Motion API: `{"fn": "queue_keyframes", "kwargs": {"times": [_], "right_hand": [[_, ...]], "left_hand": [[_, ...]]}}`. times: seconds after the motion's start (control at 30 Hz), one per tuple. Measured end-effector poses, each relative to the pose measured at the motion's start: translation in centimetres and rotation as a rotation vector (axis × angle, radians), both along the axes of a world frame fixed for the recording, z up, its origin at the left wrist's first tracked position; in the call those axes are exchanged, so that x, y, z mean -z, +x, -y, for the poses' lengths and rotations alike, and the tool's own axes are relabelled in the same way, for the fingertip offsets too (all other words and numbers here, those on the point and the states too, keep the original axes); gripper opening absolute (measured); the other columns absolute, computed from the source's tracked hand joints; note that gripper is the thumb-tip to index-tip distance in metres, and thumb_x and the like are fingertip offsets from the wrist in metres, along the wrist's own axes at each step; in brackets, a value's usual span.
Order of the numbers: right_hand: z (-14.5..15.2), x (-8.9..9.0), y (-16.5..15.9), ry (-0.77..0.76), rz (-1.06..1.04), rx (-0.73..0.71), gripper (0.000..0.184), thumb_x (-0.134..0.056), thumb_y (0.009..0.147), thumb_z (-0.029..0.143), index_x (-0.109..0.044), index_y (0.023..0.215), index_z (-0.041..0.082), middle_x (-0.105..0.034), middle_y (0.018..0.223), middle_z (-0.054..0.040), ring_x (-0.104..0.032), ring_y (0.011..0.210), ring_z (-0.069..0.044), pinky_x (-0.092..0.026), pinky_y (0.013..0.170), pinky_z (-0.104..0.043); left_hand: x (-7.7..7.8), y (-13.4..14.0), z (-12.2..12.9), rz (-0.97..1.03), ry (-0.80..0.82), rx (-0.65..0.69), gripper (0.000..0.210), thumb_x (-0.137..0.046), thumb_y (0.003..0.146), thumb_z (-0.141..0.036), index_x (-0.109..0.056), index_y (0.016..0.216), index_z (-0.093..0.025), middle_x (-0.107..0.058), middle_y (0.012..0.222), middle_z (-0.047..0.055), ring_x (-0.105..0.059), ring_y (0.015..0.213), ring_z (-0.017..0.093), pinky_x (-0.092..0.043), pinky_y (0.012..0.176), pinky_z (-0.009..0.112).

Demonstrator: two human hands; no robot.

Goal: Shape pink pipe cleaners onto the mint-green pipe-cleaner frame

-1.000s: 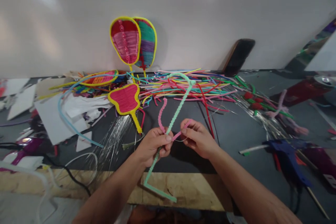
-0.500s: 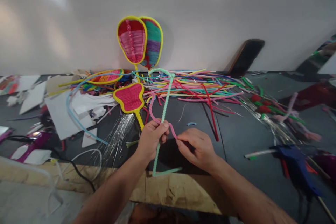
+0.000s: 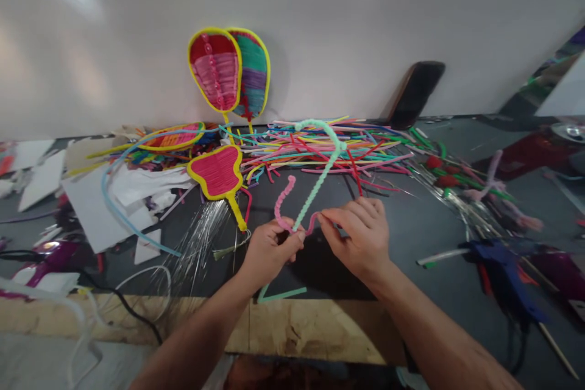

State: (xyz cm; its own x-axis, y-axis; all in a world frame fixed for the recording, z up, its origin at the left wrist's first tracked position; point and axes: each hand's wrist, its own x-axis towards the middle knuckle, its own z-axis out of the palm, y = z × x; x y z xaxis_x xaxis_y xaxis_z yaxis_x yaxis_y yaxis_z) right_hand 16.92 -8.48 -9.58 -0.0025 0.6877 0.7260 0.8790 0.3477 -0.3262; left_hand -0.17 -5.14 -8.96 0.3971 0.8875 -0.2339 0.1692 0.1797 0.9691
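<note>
My left hand [image 3: 276, 247] pinches the place where a pink pipe cleaner [image 3: 280, 204] crosses a twisted mint-green pipe cleaner [image 3: 319, 180]. The green one leans up to the right, with a hooked curve at its top; its bent lower end shows below my left hand. At the pink pipe cleaner's right end, my right hand [image 3: 359, 234] holds it between thumb and fingertips. The pink piece curls upward on the left side. Left of my hands lies a small yellow-edged pink fan shape [image 3: 217, 172] with a yellow handle.
Loose pipe cleaners [image 3: 311, 155] are heaped along the back. Two yellow-rimmed fans [image 3: 214, 73] and a phone [image 3: 417, 92] lean on the wall. A blue glue gun [image 3: 505, 277] lies at right, white paper pieces [image 3: 100, 195] at left. A wooden edge [image 3: 315, 326] runs along the front.
The green pipe cleaner has tilted further right, its curved top shifting right. The pink piece has swung and its free end has come lower. My right hand has risen slightly. The camera view has shifted.
</note>
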Motion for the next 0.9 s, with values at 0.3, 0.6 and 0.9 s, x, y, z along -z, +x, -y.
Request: {"fn": "queue_keyframes", "kwargs": {"times": [0.3, 0.6, 0.9], "right_hand": [[0.2, -0.2, -0.2, 0.001, -0.042, -0.036, 0.006, -0.065, 0.078, 0.019, -0.061, 0.081, 0.022, -0.063, 0.062, 0.0016, -0.050, 0.060, -0.014, -0.032, 0.066, -0.032], [0.4, 0.0, -0.4, -0.059, -0.554, -0.018, 0.024, -0.061, 0.080, 0.027, -0.056, 0.103, 0.021, -0.056, 0.069, 0.0012, -0.051, 0.060, -0.013, -0.040, 0.061, -0.029], [-0.7, 1.3, -1.3, -0.619, -1.289, -0.400, 0.019, -0.067, 0.074, 0.035, -0.067, 0.084, 0.020, -0.051, 0.056, 0.0043, -0.041, 0.047, -0.007, -0.033, 0.044, -0.020]], "left_hand": [[0.8, -0.1, -0.4, 0.171, -0.203, -0.031, 0.033, -0.076, 0.061, -0.030, -0.068, 0.088, -0.014, -0.054, 0.058, -0.005, -0.033, 0.038, 0.001, -0.024, 0.037, 0.017], [0.7, -0.4, -1.2, 0.363, -0.444, -0.115, 0.025, -0.076, 0.058, -0.025, -0.056, 0.064, -0.012, -0.054, 0.049, -0.003, -0.032, 0.033, 0.000, -0.021, 0.035, 0.015], [0.1, -0.8, -0.9, 0.633, -0.677, 0.081, 0.021, -0.070, 0.059, -0.020, -0.051, 0.061, -0.013, -0.047, 0.046, -0.004, -0.030, 0.034, 0.000, -0.020, 0.034, 0.012]]}}
